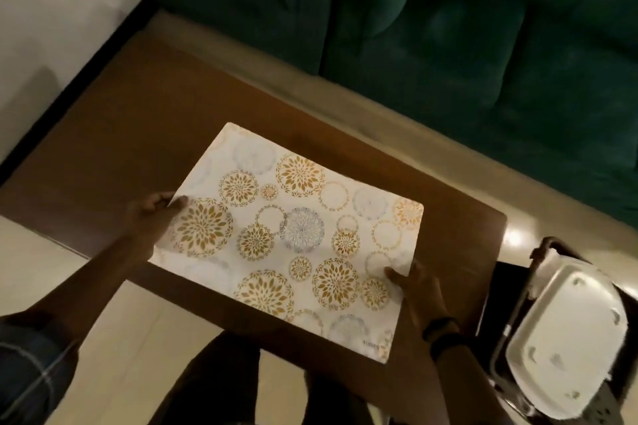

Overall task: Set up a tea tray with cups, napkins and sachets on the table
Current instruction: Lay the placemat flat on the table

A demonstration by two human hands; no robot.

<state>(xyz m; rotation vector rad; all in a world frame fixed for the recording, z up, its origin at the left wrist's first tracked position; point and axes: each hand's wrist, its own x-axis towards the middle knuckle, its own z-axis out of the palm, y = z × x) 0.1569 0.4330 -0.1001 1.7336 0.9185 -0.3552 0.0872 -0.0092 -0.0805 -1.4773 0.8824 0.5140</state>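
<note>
The patterned placemat sits print-up between the hands, over the counter. Its long axis runs from the left hand to the right hand and is skewed to the counter's edge. Each hand pinches a short edge. This looks like the mat-laying step. Next it needs squaring and releasing flat, then fetching the upturned white tray beyond the right hand.

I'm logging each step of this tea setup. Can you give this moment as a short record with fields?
surface: brown table
held item: patterned placemat, over the table
left hand: pinches the placemat's left edge
right hand: pinches its near right edge
tray: white, off the table to the right, on a dark stand
cups, napkins, sachets: none visible
backdrop: green sofa
</note>
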